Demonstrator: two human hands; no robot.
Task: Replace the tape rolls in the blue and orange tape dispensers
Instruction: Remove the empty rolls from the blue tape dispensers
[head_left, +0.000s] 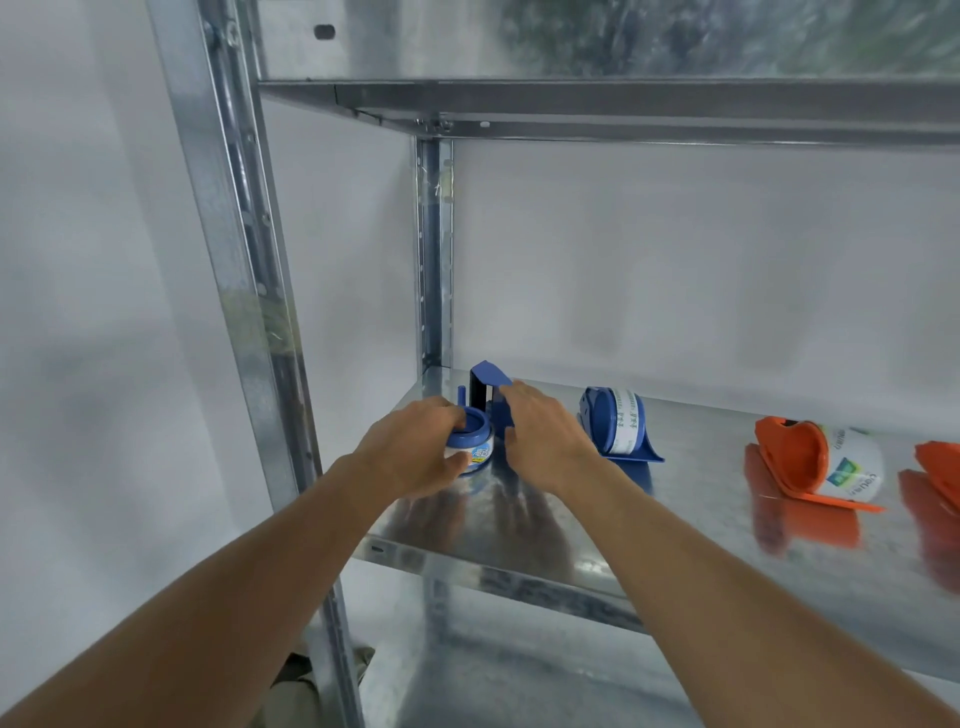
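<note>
Left hand (415, 447) curled round tape roll (470, 441) on blue hub, fingers gripping its sides, at left end of metal shelf (675, 545). Right hand (545, 441) on open blue dispenser (488, 389) just behind roll; grip hidden, cannot tell. Second blue dispenser (618, 423) loaded, near right. Orange dispenser (810, 462) with roll farther right; another orange piece (940, 473) at edge.

I see soft, even, fairly bright light with no hard shadows. The metal shelf (675, 519) mirrors what sits on it in smeared reflections. The whole picture is slightly blurry, and the wide lens bends the shelf post (249, 291) near the left edge.
</note>
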